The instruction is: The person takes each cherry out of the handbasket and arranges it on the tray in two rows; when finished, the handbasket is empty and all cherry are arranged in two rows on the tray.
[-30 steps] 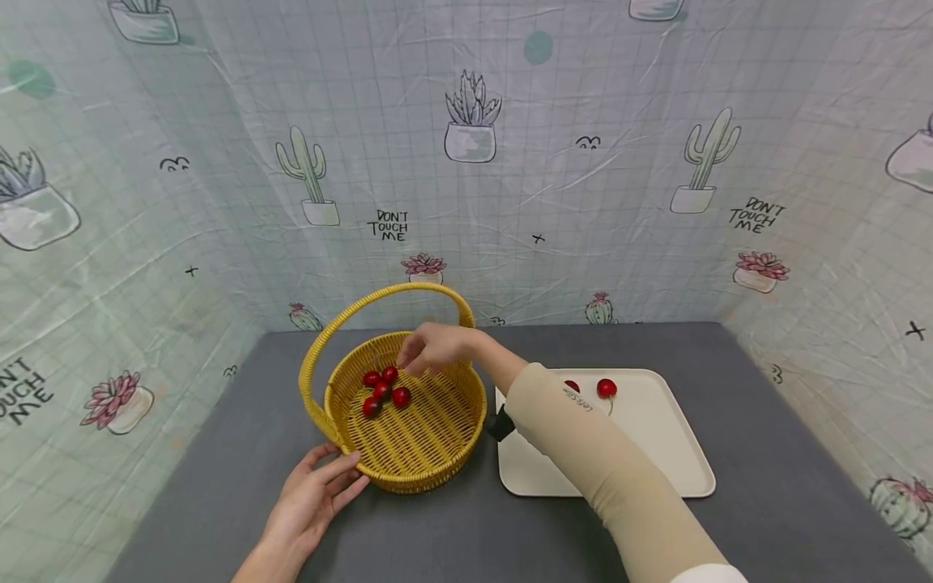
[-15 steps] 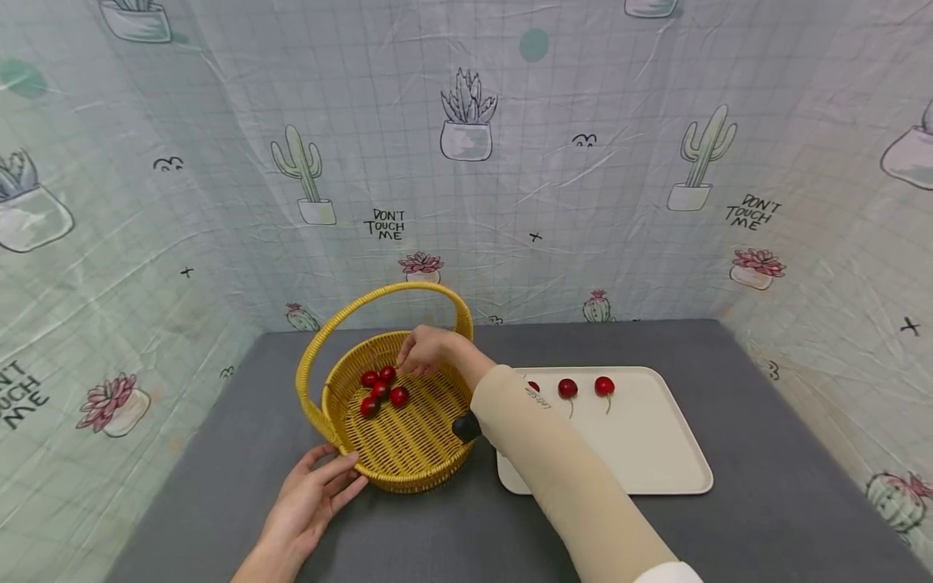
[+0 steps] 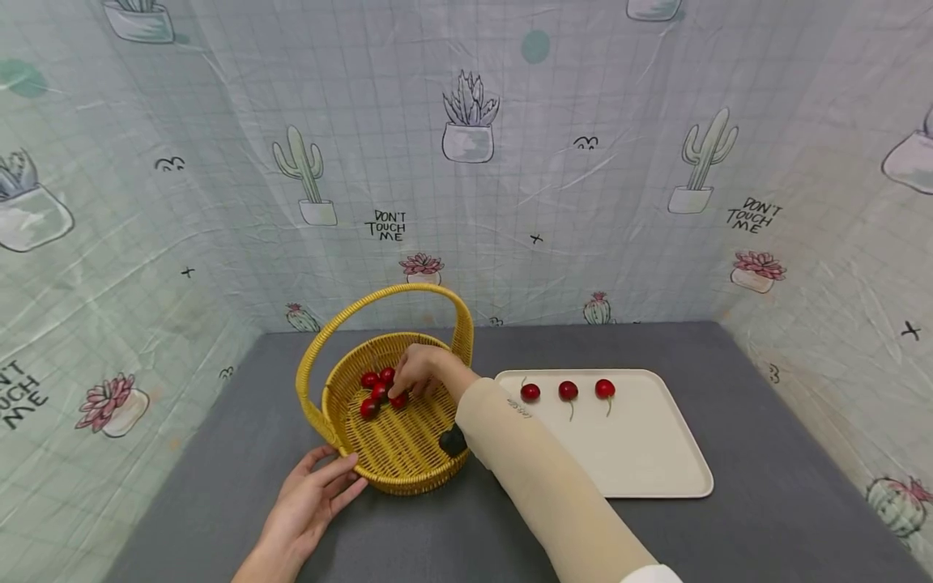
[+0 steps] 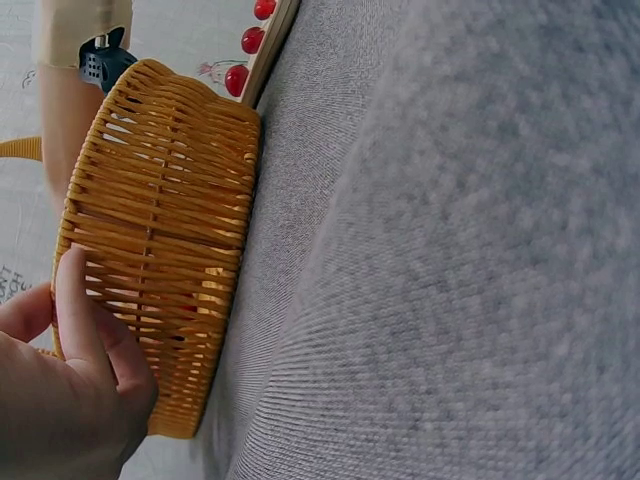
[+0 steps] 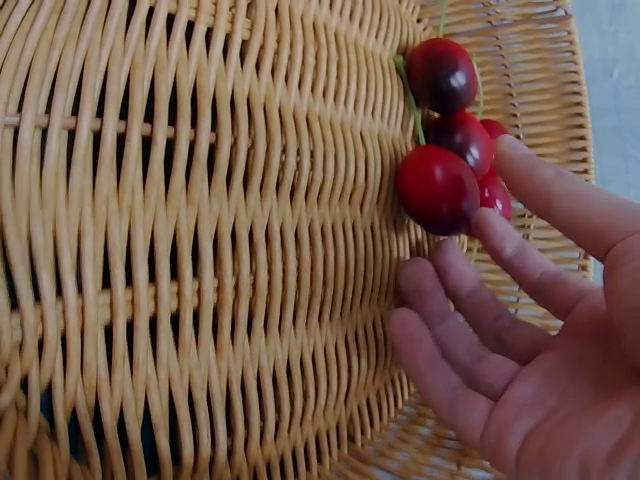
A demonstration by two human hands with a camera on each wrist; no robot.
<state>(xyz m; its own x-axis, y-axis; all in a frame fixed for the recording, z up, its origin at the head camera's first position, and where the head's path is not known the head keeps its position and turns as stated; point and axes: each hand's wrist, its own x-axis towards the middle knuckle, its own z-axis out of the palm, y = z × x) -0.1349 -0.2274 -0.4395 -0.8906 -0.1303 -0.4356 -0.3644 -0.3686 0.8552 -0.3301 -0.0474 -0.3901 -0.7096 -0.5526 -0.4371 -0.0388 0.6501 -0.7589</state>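
Note:
A yellow wicker basket (image 3: 397,478) with a tall handle stands on the grey table, several dark red cherries in its left half. My left hand (image 3: 313,494) grips its front-left rim, and in the left wrist view the fingers (image 4: 78,300) lie against the woven outer wall. Inside the basket, my right hand (image 3: 426,371) reaches down to the cherries. Seen from the right wrist, its fingers are spread, and one fingertip (image 5: 488,222) touches or nearly touches the nearest cherry (image 5: 437,190). The right hand partly covers that cherry in the head view.
A cream tray (image 3: 634,453) lies right of the basket, with three stemmed cherries in a row along its far side: one at left (image 3: 530,393), one in the middle (image 3: 568,391), one at right (image 3: 605,389). The basket handle (image 3: 386,293) arches over the back. A patterned cloth (image 3: 539,162) hangs behind.
My right hand has moved left and down inside the basket, onto the nearest cherry. Its forearm has swung left, uncovering the tray's cherries. My left hand stays at the rim.

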